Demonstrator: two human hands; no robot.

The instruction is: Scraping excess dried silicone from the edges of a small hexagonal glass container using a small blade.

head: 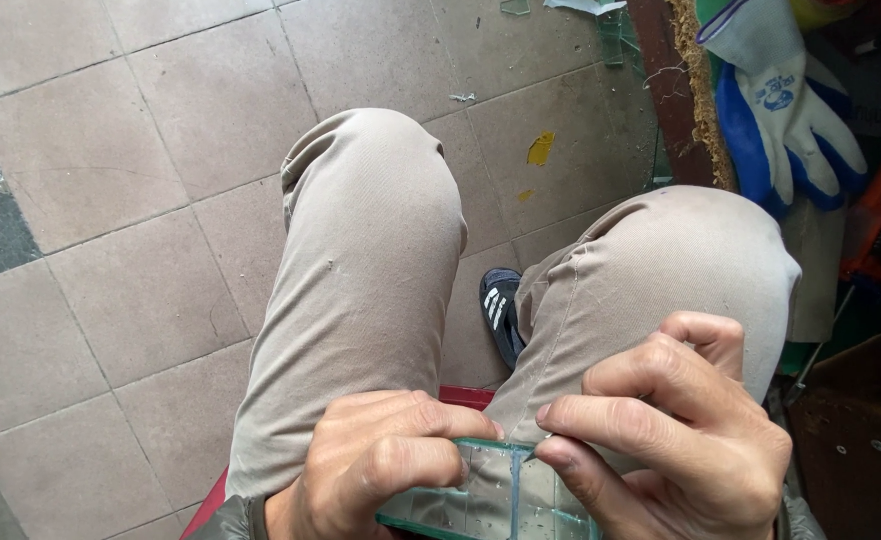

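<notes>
Clear glass piece (490,495) pinched by both hands.

The person wears light khaki cotton trousers (360,260), creased and faintly speckled over both legs. A dark slip-on shoe with white stripes (501,312) shows between them. Both bare hands, left (380,465) and right (675,430), carry no rings; an olive sleeve cuff (235,518) edges the left wrist.

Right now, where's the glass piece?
In the head view, bottom centre: the glass piece sits over the person's lap, pinched between the left hand and right hand, just above the beige trousers.
</notes>
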